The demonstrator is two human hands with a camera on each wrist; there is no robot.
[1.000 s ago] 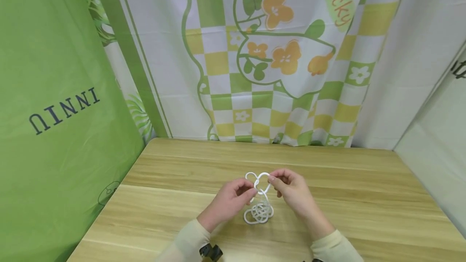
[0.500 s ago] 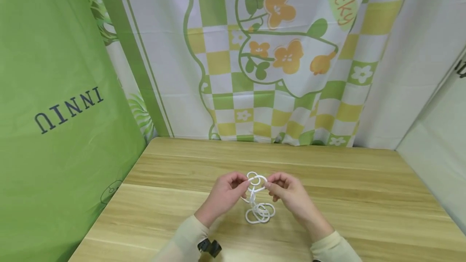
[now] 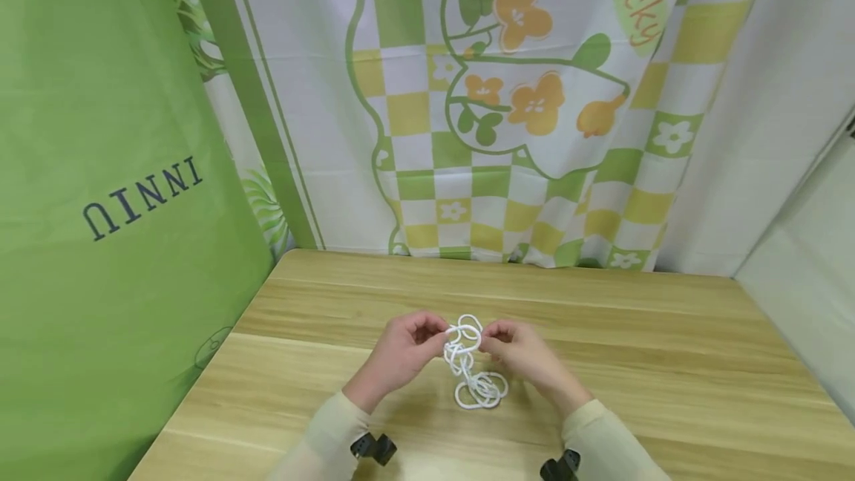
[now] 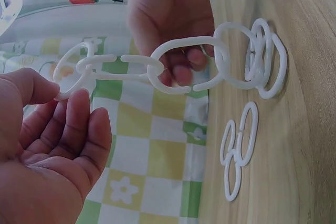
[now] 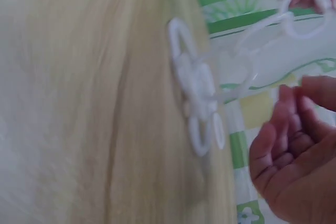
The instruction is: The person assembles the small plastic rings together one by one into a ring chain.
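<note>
Wooden table (image 3: 668, 362), green-and-white curtain (image 3: 481, 125). Left grip (image 3: 398, 347) pinches a white loopy chain (image 4: 184, 41); right grip (image 3: 524, 355), fingers bent, I can't tell.

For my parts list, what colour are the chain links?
The chain links are white, seen best in the left wrist view.

- Head: I look forward and down across the table (image 3: 601, 362) to the curtain (image 3: 554, 147).
- Left wrist: I face the left hand (image 4: 58, 150) closely, turned sideways, table at right.
- Right wrist: likewise close, table at left; both wrist views share the white links (image 4: 156, 67).
</note>
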